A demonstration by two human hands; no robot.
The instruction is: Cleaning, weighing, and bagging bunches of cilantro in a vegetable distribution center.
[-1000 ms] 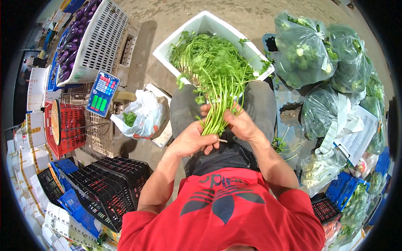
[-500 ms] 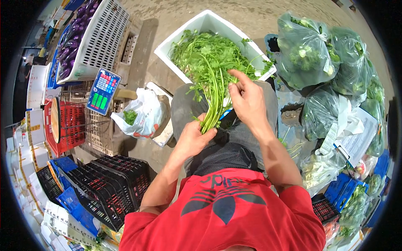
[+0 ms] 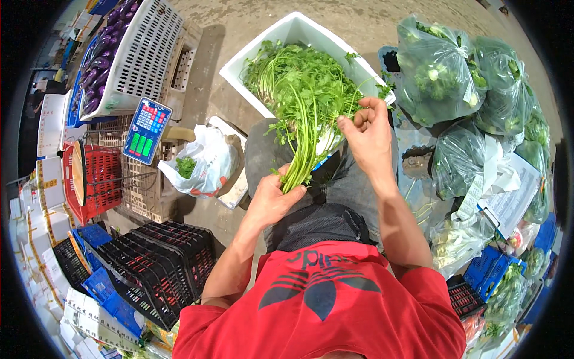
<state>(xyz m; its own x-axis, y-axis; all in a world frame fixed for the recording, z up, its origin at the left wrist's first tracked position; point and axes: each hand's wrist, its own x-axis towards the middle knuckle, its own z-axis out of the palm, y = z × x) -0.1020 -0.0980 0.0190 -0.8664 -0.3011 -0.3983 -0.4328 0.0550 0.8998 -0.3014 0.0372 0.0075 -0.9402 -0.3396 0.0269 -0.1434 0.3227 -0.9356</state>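
So the left hand [image 3: 272, 200] is wrapped tight around the stem ends of a bunch of coriander [image 3: 302, 119], gripping it low down near the person's lap. The leafy tops fan up and away over the edge of a white foam box [image 3: 287, 33] that's packed with more of the same greens. The right hand [image 3: 368, 134] is up higher and off to the side, apart from the left one, fingers curled loosely next to the leafy part of the bunch. Can't really tell if it's pinching a stalk or just empty.

The person is in a red shirt [image 3: 323, 305] and grey trousers, knees right up against the foam box.

Further out on the left there's a white plastic bag [image 3: 206, 164] with a bit of green inside, then a small weighing scale with a blue keypad [image 3: 146, 130] sitting on pale crates. Above that, a white basket of purple aubergines [image 3: 128, 51]. Black crates [image 3: 158, 257] are stacked near the left elbow, with a red basket [image 3: 98, 179] beyond them.

On the right, a heap of clear bags stuffed with leafy greens [image 3: 466, 84].
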